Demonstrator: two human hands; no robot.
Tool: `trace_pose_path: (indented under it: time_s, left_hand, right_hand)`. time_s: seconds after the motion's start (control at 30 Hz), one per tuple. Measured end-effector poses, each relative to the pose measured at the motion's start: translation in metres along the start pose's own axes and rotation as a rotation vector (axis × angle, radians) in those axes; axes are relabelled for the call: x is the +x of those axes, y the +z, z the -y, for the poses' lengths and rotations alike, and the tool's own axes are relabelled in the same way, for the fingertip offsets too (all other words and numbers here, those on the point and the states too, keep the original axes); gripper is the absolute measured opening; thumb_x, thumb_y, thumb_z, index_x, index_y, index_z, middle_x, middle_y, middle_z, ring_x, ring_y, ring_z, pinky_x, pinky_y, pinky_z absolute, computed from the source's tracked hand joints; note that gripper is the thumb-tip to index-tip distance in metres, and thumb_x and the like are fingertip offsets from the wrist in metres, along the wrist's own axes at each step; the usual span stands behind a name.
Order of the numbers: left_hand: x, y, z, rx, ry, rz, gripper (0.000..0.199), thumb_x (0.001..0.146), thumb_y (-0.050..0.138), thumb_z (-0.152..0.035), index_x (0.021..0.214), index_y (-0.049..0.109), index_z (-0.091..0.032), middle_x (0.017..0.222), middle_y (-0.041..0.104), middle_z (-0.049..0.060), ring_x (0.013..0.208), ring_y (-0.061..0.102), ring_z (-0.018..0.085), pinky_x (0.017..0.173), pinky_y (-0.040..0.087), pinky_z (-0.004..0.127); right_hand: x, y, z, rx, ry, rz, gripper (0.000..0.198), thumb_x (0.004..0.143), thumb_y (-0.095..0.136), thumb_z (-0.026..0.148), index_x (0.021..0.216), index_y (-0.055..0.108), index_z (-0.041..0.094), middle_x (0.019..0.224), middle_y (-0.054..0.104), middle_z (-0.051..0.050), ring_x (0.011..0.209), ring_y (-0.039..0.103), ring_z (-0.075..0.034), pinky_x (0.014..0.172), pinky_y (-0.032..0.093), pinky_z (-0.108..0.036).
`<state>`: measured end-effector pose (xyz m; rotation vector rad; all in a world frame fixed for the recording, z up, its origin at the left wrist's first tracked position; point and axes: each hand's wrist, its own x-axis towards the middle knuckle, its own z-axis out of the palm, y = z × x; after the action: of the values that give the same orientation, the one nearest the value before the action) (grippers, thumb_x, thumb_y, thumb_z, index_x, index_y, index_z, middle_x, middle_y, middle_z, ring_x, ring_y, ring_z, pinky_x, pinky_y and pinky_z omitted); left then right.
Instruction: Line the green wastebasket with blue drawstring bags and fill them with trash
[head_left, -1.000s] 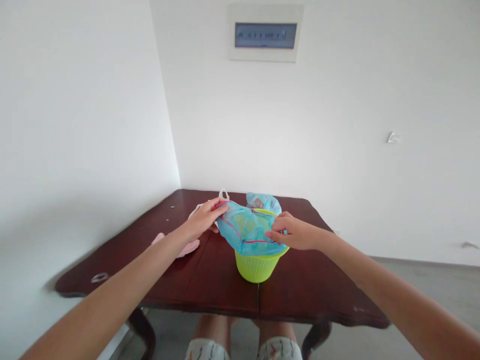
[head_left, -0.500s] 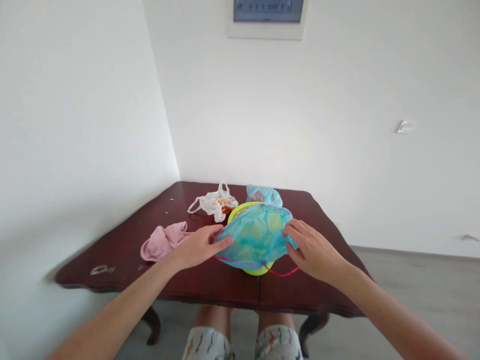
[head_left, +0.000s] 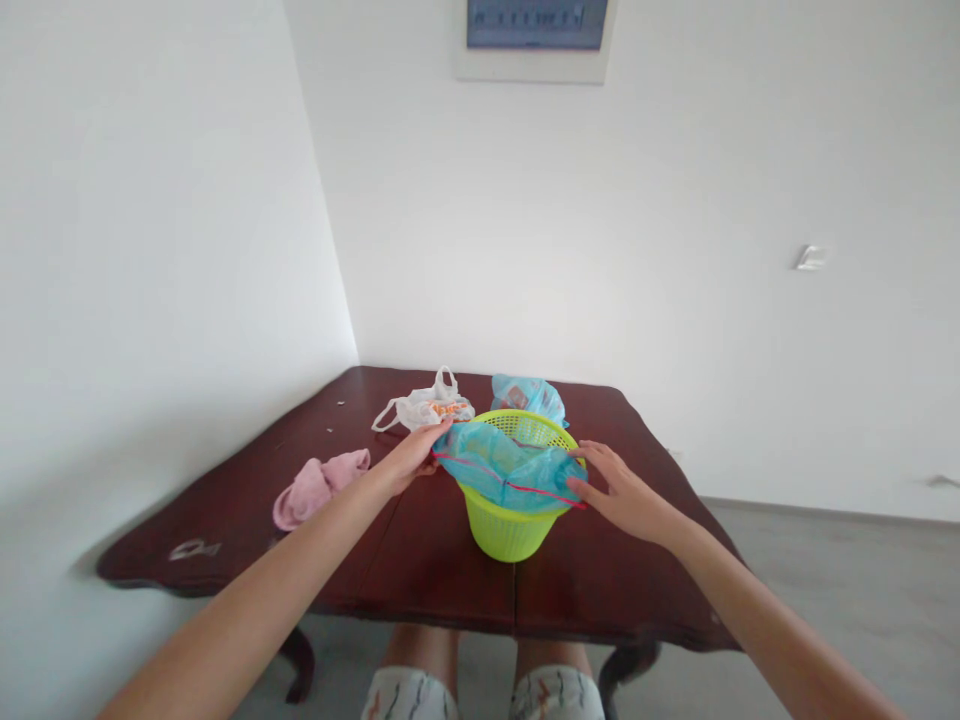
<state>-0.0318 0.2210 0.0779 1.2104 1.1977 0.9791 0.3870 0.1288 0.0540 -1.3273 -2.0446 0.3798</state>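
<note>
A thin translucent blue plastic bag with a pink drawstring lies across the mouth of a yellow-green perforated basket, part of it sagging inside the rim. My left hand pinches the bag's left end beside the basket. At the right end, my right hand grips the bag between thumb and fingers near the basket's rim. The basket stands upright on the dark red-brown table. Its bottom inside is hidden by the bag.
Behind the basket sit a white plastic bag with orange print and a second blue plastic bag with something inside. A pink cloth lies on the left. White walls border the table's back and left.
Both hands have brought the blue bag down onto the basket's mouth, stretching its drawstring edge sideways. More of the basket shows now.
</note>
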Motion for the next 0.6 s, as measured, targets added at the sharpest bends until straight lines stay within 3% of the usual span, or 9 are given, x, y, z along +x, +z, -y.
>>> trace_pose_path:
  time_s: [0.07, 0.13, 0.2, 0.27, 0.33, 0.4, 0.5, 0.57, 0.6]
  left_hand:
    - [0.000, -0.002, 0.001, -0.120, 0.018, 0.029, 0.052, 0.092, 0.097, -0.070, 0.111, 0.086, -0.022, 0.090, 0.083, 0.005, 0.071, 0.072, 0.018, 0.064, 0.055, 0.026]
    - [-0.002, -0.003, -0.001, -0.248, 0.081, 0.069, 0.050, 0.089, 0.105, -0.056, 0.121, 0.090, -0.021, 0.107, 0.091, 0.009, 0.087, 0.082, 0.023, 0.080, 0.067, 0.031]
    - [-0.007, -0.003, -0.006, -0.337, 0.162, 0.106, 0.047, 0.089, 0.107, -0.048, 0.122, 0.092, -0.018, 0.113, 0.093, 0.012, 0.099, 0.088, 0.028, 0.090, 0.070, 0.035]
    - [-0.014, -0.001, -0.014, -0.397, 0.218, 0.144, 0.043, 0.092, 0.105, -0.044, 0.122, 0.093, -0.017, 0.114, 0.094, 0.014, 0.109, 0.090, 0.032, 0.096, 0.071, 0.037]
    - [-0.021, 0.002, -0.025, -0.446, 0.261, 0.192, 0.038, 0.093, 0.102, -0.041, 0.120, 0.093, -0.016, 0.115, 0.094, 0.015, 0.116, 0.090, 0.036, 0.102, 0.071, 0.041]
    - [-0.028, 0.005, -0.039, -0.475, 0.307, 0.267, 0.036, 0.093, 0.098, -0.039, 0.117, 0.093, -0.013, 0.116, 0.094, 0.016, 0.122, 0.089, 0.041, 0.109, 0.071, 0.047]
    - [-0.033, 0.008, -0.060, -0.453, 0.345, 0.348, 0.039, 0.093, 0.086, -0.036, 0.121, 0.093, -0.010, 0.116, 0.094, 0.018, 0.128, 0.087, 0.047, 0.114, 0.070, 0.055]
    - [-0.033, 0.006, -0.070, -0.407, 0.344, 0.325, 0.042, 0.091, 0.081, -0.035, 0.122, 0.092, -0.010, 0.114, 0.094, 0.017, 0.125, 0.087, 0.047, 0.110, 0.070, 0.056]
    - [-0.032, 0.005, -0.073, -0.387, 0.339, 0.306, 0.043, 0.089, 0.079, -0.035, 0.122, 0.092, -0.010, 0.112, 0.094, 0.017, 0.122, 0.088, 0.046, 0.108, 0.071, 0.055]
  right_hand:
    - [0.005, -0.001, 0.003, -0.019, 0.048, -0.083, 0.043, 0.116, 0.065, 0.066, 0.119, 0.085, 0.027, 0.141, 0.079, -0.017, 0.137, 0.076, -0.036, 0.121, 0.062, -0.058]
    - [0.008, -0.002, 0.009, -0.049, 0.091, -0.167, 0.048, 0.117, 0.062, 0.065, 0.094, 0.077, 0.026, 0.111, 0.076, -0.011, 0.101, 0.075, -0.029, 0.093, 0.064, -0.046]
    - [0.009, -0.004, 0.016, -0.067, 0.115, -0.223, 0.050, 0.117, 0.063, 0.064, 0.083, 0.067, 0.027, 0.092, 0.069, -0.006, 0.080, 0.064, -0.024, 0.075, 0.054, -0.040]
    - [0.013, -0.005, 0.025, -0.048, 0.106, -0.232, 0.046, 0.117, 0.065, 0.060, 0.085, 0.064, 0.027, 0.086, 0.068, -0.004, 0.074, 0.061, -0.022, 0.072, 0.050, -0.037]
    - [0.022, -0.004, 0.036, 0.007, 0.072, -0.214, 0.034, 0.117, 0.067, 0.056, 0.098, 0.068, 0.027, 0.092, 0.075, -0.004, 0.078, 0.067, -0.023, 0.076, 0.055, -0.038]
    - [0.040, 0.000, 0.045, 0.060, 0.014, -0.207, 0.028, 0.115, 0.071, 0.054, 0.124, 0.072, 0.027, 0.116, 0.083, -0.009, 0.098, 0.078, -0.028, 0.091, 0.064, -0.044]
    - [0.077, 0.013, 0.052, 0.125, -0.091, -0.190, 0.069, 0.105, 0.084, 0.053, 0.165, 0.058, 0.030, 0.166, 0.072, -0.018, 0.146, 0.074, -0.038, 0.127, 0.059, -0.062]
    - [0.101, 0.020, 0.050, 0.184, -0.078, -0.138, 0.089, 0.097, 0.091, 0.052, 0.174, 0.052, 0.029, 0.175, 0.066, -0.019, 0.159, 0.067, -0.040, 0.137, 0.051, -0.066]
    - [0.111, 0.023, 0.048, 0.219, -0.026, -0.106, 0.090, 0.093, 0.094, 0.051, 0.171, 0.055, 0.028, 0.168, 0.071, -0.019, 0.155, 0.070, -0.040, 0.135, 0.054, -0.065]
